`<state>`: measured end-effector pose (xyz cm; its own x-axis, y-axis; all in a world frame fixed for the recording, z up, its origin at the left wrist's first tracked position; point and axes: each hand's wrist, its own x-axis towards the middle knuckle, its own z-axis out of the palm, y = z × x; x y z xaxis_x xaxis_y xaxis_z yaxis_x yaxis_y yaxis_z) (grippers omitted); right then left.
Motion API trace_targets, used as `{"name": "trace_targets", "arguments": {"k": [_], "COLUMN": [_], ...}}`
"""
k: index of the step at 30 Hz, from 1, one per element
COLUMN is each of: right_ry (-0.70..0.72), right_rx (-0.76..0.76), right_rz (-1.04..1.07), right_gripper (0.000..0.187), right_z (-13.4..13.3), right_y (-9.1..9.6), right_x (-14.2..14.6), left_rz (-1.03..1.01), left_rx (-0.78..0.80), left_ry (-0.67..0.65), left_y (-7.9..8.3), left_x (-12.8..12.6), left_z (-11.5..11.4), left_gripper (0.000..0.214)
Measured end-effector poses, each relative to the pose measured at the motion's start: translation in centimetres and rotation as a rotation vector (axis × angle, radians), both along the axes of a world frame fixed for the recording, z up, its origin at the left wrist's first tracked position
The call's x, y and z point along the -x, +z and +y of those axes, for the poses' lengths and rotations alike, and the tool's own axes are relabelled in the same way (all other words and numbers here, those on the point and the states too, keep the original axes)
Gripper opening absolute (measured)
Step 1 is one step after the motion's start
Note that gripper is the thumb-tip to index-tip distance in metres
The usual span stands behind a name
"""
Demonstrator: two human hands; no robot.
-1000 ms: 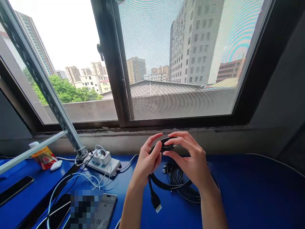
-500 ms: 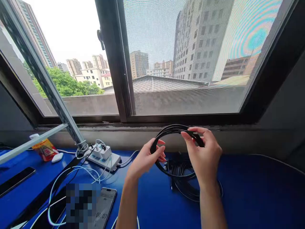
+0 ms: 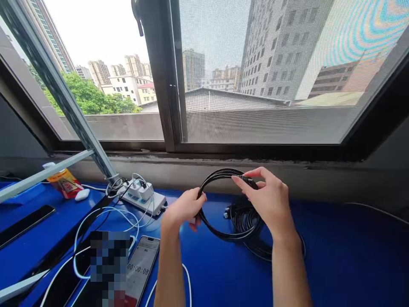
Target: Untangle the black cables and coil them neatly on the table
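We face a wide window point(image 3: 121, 128) in a dark frame point(image 3: 161, 76), its right side covered by fine mesh point(image 3: 220, 38). Bright daylight fills it, and beyond we see a grey tower point(image 3: 277, 55), pale sky point(image 3: 99, 30) and green trees point(image 3: 92, 96). A shadowed wall point(image 3: 159, 172) runs beneath, behind our blue tabletop point(image 3: 338, 251); a metal post point(image 3: 71, 106) stands at left.

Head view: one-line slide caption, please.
Left hand and right hand hold a looped black cable above a blue tabletop bearing another black coil.

Daylight through the window point(image 3: 168, 81) whitens the sky point(image 3: 102, 32), moiré ripples the mesh point(image 3: 275, 72), and the right wall point(image 3: 391, 170) is dim.
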<state>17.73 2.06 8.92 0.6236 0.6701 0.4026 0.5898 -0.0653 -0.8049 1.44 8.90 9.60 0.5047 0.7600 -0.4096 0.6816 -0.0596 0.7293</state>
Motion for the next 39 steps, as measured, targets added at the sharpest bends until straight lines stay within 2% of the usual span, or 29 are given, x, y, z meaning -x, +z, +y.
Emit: {"name": "trace_targets", "arguments": {"k": [3,6,12,16,20,25,28,32,39], "right_ry": [0.122,0.186,0.257,0.294,0.393,0.518,0.518,0.463,0.420], "right_rx": [0.220,0.335,0.624,0.787,0.905,1.053,1.109,1.079,1.017], "right_rz": [0.019,0.004,-0.002,-0.033,-0.016,0.011,-0.014,-0.059,-0.100], "right_gripper": [0.024,0.013,0.014,0.020,0.027,0.024,0.024,0.024,0.026], "right_z": [0.6,1.6,4.1,5.5,6.0,6.0,5.8,5.5,5.6], "right_y": [-0.5,-1.2,-3.3,-4.9,-5.8,-5.6,-5.1,-4.7,-5.7], "right_x": [0.0,0.2,1.1,1.9,2.6,2.8,2.7,2.5,2.0], "left_rz": [0.063,0.121,0.293,0.332,0.298,0.275,0.283,0.289,0.289], "left_rx": [0.025,0.060,0.137,0.192,0.202,0.223,0.203,0.123,0.026], "left_ry": [0.016,0.028,0.112,0.157,0.202,0.230,0.247,0.257,0.256], "left_y": [-0.3,-1.0,-3.4,-4.8,-5.3,-5.4,-5.6,-5.7,-5.0], "left_x": [1.3,1.9,1.1,1.3,3.1,5.0,5.4,5.4,5.3], "left_z": [0.8,1.6,3.7,4.7,5.0,4.9,4.9,4.9,4.6], "left_gripper": [0.018,0.019,0.020,0.018,0.025,0.028,0.026,0.026,0.026]}}
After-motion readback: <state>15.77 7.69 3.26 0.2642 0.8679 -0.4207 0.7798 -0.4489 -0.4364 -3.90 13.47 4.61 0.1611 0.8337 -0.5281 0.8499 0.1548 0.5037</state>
